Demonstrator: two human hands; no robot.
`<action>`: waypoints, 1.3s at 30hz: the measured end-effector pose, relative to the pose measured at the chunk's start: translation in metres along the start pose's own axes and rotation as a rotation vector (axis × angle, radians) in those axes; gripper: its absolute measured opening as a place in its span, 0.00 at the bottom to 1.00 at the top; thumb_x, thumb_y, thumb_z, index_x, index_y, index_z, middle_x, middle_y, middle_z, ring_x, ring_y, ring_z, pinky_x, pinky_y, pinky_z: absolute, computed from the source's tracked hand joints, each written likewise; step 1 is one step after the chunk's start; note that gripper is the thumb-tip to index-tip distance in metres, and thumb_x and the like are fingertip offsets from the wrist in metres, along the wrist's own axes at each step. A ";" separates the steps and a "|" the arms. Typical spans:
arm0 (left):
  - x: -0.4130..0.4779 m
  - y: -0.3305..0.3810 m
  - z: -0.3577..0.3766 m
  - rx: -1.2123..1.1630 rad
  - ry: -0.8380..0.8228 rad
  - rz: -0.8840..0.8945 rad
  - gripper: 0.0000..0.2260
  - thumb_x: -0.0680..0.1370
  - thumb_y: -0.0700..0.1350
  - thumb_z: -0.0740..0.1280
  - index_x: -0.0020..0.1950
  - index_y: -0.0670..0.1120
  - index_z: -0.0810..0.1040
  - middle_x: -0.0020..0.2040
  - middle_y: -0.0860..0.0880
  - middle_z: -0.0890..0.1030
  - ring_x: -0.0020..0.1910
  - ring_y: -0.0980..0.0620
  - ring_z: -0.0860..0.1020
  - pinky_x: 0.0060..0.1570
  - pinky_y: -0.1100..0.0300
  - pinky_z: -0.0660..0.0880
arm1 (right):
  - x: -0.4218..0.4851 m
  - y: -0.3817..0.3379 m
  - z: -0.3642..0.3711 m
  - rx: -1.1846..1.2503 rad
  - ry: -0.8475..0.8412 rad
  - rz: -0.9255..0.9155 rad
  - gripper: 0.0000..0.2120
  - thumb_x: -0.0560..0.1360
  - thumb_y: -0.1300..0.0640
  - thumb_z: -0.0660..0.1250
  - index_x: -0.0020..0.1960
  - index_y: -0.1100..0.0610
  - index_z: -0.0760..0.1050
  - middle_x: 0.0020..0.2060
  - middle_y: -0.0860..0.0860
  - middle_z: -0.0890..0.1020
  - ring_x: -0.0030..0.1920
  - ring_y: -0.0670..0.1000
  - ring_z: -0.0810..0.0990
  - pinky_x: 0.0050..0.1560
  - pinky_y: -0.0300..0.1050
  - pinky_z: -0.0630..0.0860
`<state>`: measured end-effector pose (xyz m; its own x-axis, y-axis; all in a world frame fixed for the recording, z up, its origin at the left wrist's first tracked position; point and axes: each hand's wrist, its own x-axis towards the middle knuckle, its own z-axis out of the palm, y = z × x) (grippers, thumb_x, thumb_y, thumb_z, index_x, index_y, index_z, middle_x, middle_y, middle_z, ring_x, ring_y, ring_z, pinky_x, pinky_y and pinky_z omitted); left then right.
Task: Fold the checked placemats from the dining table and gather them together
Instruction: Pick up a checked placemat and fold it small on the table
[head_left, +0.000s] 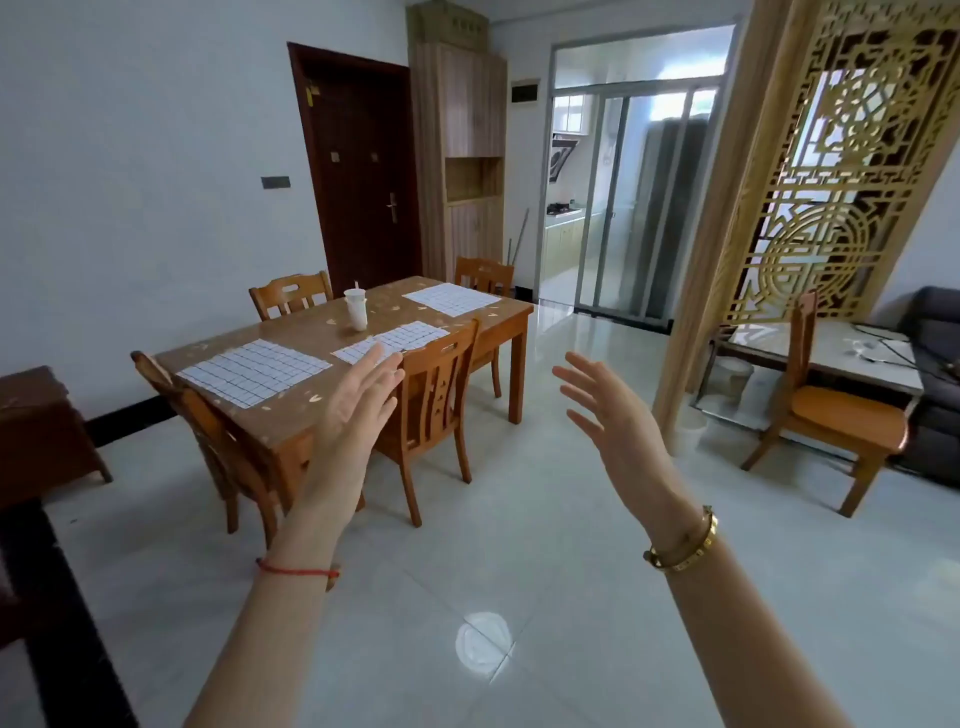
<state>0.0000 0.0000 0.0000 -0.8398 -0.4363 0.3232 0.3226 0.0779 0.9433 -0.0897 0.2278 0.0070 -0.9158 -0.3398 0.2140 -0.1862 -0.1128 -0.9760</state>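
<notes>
Pale glossy floor tiles (519, 571) fill the dining room, and both hands are raised over them, holding nothing. The left hand (358, 400) has its fingers straight and slightly spread, palm turned toward the right hand (613, 415), whose fingers are likewise straight and fanned apart. The two hands are well apart and face each other. A red string (296, 570) circles the left wrist, a gold bangle (685, 551) the right.

Beyond the left hand stands the wooden table (311, 332), not within touch. Three checked mats lie flat and unfolded on it. The left mat (253, 371) is beyond and left of the left hand. The middle mat (395, 338) is straight past its fingertips, which overlap the mat's near edge in the view without touching it. The far mat (451, 299) lies at the table's far end, beyond the gap between the hands. A white cup (356, 309) stands upright on the table past the left hand, between the middle mat and the far edge.

One chair (436, 384) is tucked in just right of the left hand, between it and the table. A second chair (208, 421) sits left of that hand. A dark door (363, 171) is shut in the wall behind the table. Beyond the right hand rises a carved screen (841, 171), with a third chair (831, 410) to the right of that hand.
</notes>
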 end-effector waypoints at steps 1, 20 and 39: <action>0.008 -0.007 0.000 -0.016 0.009 -0.007 0.31 0.73 0.65 0.66 0.73 0.56 0.68 0.71 0.55 0.74 0.69 0.58 0.72 0.73 0.51 0.65 | 0.008 0.005 0.001 0.004 0.010 0.011 0.32 0.71 0.35 0.57 0.70 0.49 0.70 0.66 0.48 0.76 0.69 0.51 0.71 0.73 0.58 0.64; 0.239 -0.132 0.041 -0.017 -0.105 -0.140 0.29 0.76 0.61 0.62 0.75 0.54 0.66 0.68 0.57 0.76 0.67 0.61 0.74 0.69 0.58 0.68 | 0.231 0.108 -0.021 0.056 0.103 0.136 0.20 0.81 0.43 0.53 0.67 0.49 0.73 0.61 0.46 0.80 0.64 0.48 0.76 0.71 0.55 0.67; 0.487 -0.245 0.228 -0.098 -0.098 -0.222 0.24 0.73 0.62 0.66 0.68 0.58 0.71 0.68 0.56 0.76 0.66 0.58 0.75 0.71 0.53 0.68 | 0.503 0.180 -0.174 0.121 0.159 0.186 0.19 0.82 0.46 0.53 0.65 0.52 0.75 0.61 0.48 0.81 0.63 0.50 0.77 0.70 0.56 0.68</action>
<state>-0.5876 -0.0267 -0.0563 -0.9317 -0.3433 0.1191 0.1621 -0.0993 0.9818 -0.6458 0.1986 -0.0675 -0.9764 -0.2157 0.0133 0.0256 -0.1765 -0.9840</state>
